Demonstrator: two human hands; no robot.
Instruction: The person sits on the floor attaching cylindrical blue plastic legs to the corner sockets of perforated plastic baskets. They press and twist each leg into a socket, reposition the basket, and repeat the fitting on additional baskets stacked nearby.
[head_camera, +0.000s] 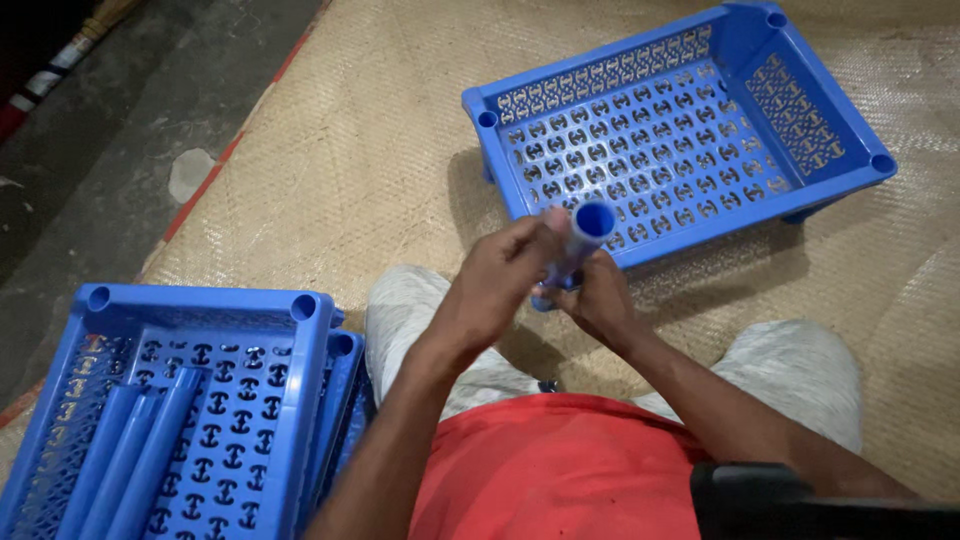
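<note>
We hold a blue tube (578, 245) in both hands, above our lap and just in front of the near edge of the far blue tray (680, 140). Left hand (497, 285) wraps the shaft from the left, fingers (530, 236) closed around it near the open top end. Right hand (600, 298) grips the lower part, fingers curled shut on it. The tube tilts with its hollow end toward the camera.

Judging by looks, it's moulded plastic: light, stiff, smooth, probably a bit slippery, not fragile. Mid-shaft is the best hold, where both hands already sit; the open end leaves thin walls to pinch.

The far tray lies on a woven mat (380, 130), perforated floor, round sockets at its corners. A second blue tray (215, 395) sits at our left, seemingly stacked on another, with more blue tubes (135, 450) lying inside it. We sit with grey-clad knees (410, 300) spread, red shirt (560, 470) below. Bare concrete floor (120, 120) lies beyond the mat. Nothing blocks the space between tube and far tray.
</note>
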